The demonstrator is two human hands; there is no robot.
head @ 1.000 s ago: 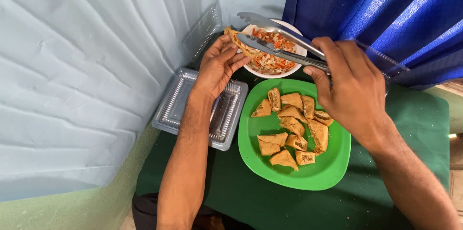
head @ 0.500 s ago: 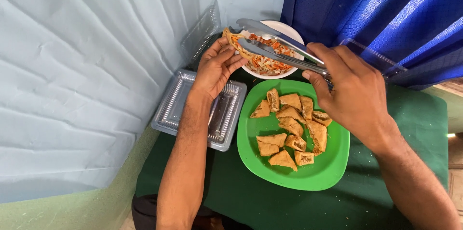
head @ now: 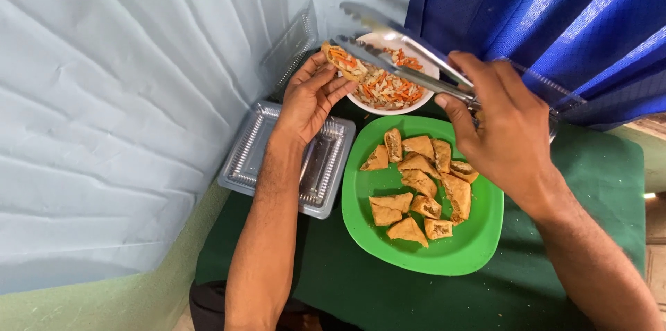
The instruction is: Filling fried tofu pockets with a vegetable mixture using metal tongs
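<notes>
Stuffed pastry (head: 341, 60) atop left hand (head: 310, 98) fingers (head: 326, 74), under tongs (head: 395, 53).

Food stall: snack plate (head: 479, 234), tarpaulin (head: 541, 19)

Fried pastry (head: 342, 62): golden-brown, split open, filled with shredded orange and pale vegetable; held tilted in left hand (head: 310, 98) fingertips, just above left rim of white bowl (head: 427, 96).

Metal tongs (head: 395, 53): long, silvery, arms apart, gripped at rear end by right hand (head: 501, 126); lower tip rested at pastry's filling, upper arm raised over bowl.

Bowl held shredded carrot-and-cabbage mix.
</notes>
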